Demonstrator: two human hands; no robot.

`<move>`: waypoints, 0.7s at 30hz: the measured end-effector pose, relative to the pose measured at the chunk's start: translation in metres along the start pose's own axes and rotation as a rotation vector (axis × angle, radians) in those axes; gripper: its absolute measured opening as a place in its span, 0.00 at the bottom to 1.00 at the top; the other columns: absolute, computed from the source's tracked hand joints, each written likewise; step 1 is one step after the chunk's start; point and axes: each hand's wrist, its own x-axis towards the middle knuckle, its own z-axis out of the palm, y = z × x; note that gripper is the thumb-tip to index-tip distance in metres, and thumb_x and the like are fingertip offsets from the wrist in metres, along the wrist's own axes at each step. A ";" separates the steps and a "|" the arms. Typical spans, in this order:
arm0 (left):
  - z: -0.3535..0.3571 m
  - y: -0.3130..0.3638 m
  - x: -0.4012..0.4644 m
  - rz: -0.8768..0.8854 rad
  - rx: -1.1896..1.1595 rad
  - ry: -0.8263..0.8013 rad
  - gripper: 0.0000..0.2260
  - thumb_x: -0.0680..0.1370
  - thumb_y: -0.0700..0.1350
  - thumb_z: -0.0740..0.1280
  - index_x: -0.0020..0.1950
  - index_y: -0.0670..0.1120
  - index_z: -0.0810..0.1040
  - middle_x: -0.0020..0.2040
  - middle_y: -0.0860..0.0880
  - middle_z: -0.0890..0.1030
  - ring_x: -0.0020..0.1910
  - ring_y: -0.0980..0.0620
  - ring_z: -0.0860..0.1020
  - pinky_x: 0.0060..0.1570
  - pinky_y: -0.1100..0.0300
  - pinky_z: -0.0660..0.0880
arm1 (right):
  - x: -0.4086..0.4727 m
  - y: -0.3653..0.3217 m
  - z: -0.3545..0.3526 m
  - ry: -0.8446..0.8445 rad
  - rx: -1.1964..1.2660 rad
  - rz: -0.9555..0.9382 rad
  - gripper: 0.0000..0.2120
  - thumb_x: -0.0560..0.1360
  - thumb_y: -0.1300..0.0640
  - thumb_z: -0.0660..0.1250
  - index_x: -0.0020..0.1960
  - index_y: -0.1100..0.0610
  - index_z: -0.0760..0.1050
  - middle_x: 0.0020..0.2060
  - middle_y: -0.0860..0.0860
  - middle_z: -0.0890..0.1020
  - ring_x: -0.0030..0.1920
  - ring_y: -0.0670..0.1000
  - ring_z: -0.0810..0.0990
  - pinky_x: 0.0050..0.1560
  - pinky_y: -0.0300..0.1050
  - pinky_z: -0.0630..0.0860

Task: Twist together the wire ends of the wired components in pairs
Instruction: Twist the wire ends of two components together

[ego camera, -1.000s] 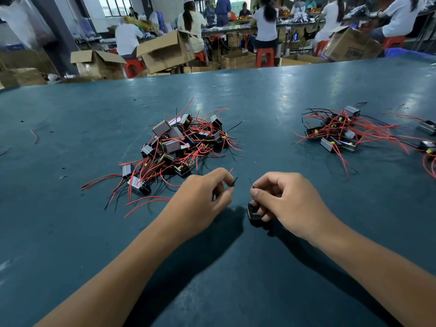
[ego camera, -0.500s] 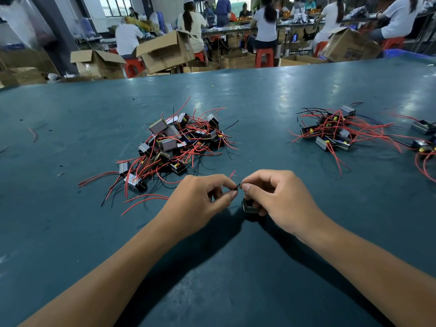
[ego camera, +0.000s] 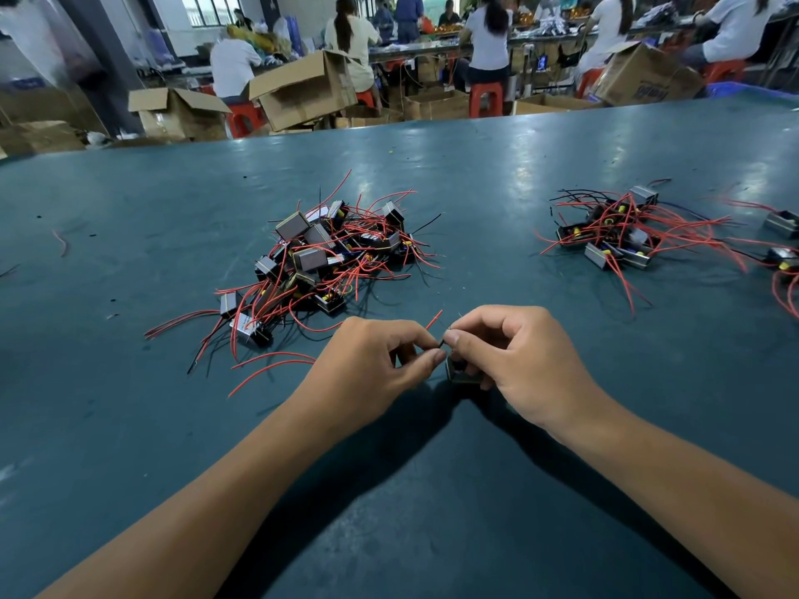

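Your left hand (ego camera: 380, 361) and right hand (ego camera: 519, 361) meet fingertip to fingertip above a teal worktable (ego camera: 129, 425), pinching thin dark wire ends (ego camera: 442, 342) between thumbs and forefingers. A small black wired component (ego camera: 462, 373) sits half hidden under your right hand. A heap of components with red leads (ego camera: 328, 261) lies just beyond your left hand; a smaller heap (ego camera: 614, 235) lies well apart, far right. Open cardboard boxes (ego camera: 302, 88) and seated workers fill the background.
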 end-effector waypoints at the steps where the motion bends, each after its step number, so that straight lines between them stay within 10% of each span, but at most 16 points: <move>1: 0.000 0.000 0.000 0.003 0.004 -0.002 0.03 0.77 0.47 0.73 0.44 0.50 0.85 0.28 0.59 0.77 0.25 0.57 0.70 0.29 0.66 0.66 | 0.000 0.001 0.000 0.005 -0.003 -0.003 0.06 0.75 0.57 0.72 0.40 0.51 0.83 0.30 0.50 0.83 0.30 0.44 0.78 0.31 0.37 0.73; 10: -0.006 0.012 0.001 0.159 0.086 0.088 0.09 0.79 0.45 0.71 0.58 0.48 0.81 0.48 0.53 0.77 0.35 0.51 0.74 0.36 0.67 0.69 | 0.003 -0.001 0.000 -0.047 -0.010 -0.042 0.06 0.76 0.58 0.71 0.40 0.53 0.81 0.32 0.53 0.83 0.34 0.56 0.80 0.42 0.58 0.77; 21: -0.011 0.016 0.003 0.076 0.055 0.120 0.07 0.78 0.46 0.72 0.41 0.47 0.80 0.34 0.56 0.76 0.33 0.59 0.71 0.35 0.69 0.65 | -0.002 -0.005 -0.002 -0.077 -0.144 -0.126 0.06 0.77 0.57 0.71 0.41 0.52 0.81 0.31 0.47 0.82 0.29 0.40 0.75 0.40 0.39 0.70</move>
